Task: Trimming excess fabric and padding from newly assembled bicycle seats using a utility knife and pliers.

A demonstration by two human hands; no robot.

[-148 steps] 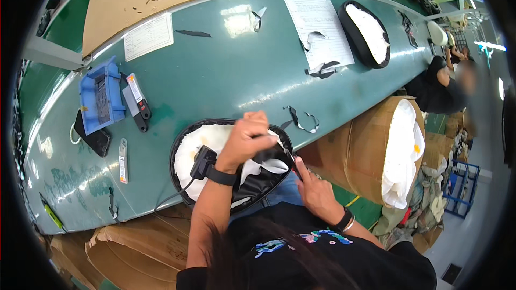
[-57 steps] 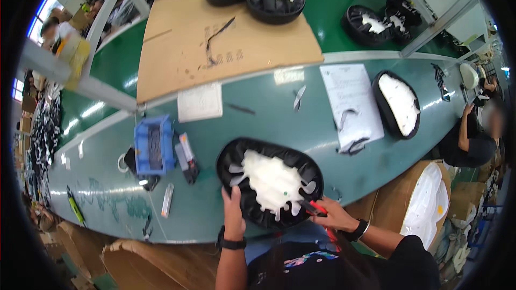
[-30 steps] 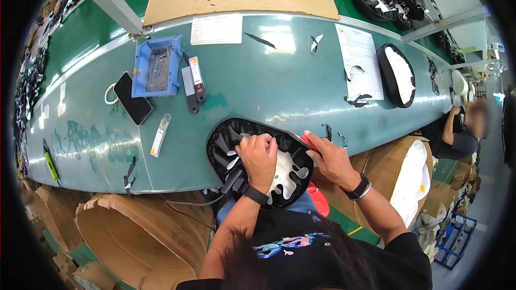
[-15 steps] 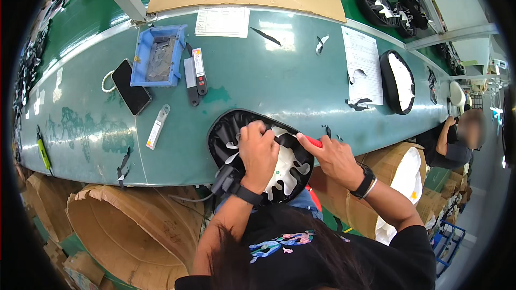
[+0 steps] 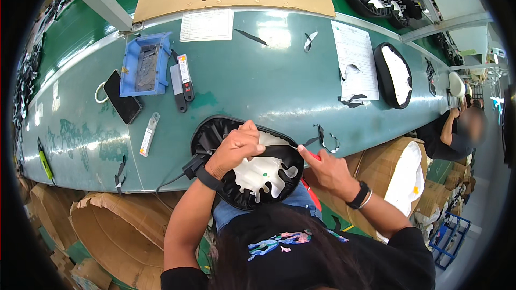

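Left hand (image 5: 237,147) pinching black strip (image 5: 279,151), seemingly taut, over cover (image 5: 260,173) at desk (image 5: 231,75) edge; your right hand (image 5: 330,171) gripping red tool (image 5: 317,156) near strip's far end. Risk: tool slipping under pull could nick cover or left hand.

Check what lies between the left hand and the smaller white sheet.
Beyond the left hand: far side of the black cover, then bare green tabletop, in the head view.
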